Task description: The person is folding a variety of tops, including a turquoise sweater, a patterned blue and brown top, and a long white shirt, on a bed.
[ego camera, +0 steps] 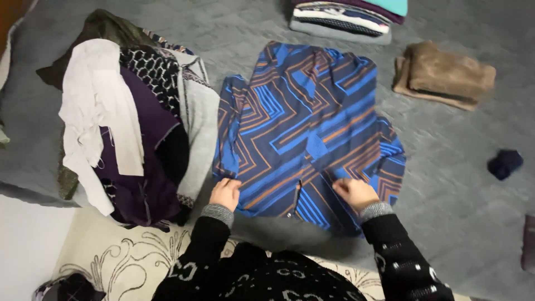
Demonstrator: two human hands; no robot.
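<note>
A blue shirt point(304, 128) with orange and dark zigzag stripes lies spread flat on a grey quilted surface point(462, 167). My left hand point(224, 193) rests on its near left hem, fingers curled onto the cloth. Over on the near right part of the shirt, my right hand point(354, 192) presses down beside the front opening. Both arms wear black patterned sleeves with grey cuffs. Whether either hand pinches the fabric is unclear.
A heap of unfolded clothes point(131, 117), white, purple, grey and patterned, lies at the left. A stack of folded garments point(345, 19) sits at the far edge, a folded brown garment point(443, 75) at the right, and a small dark blue bundle point(505, 163) further right.
</note>
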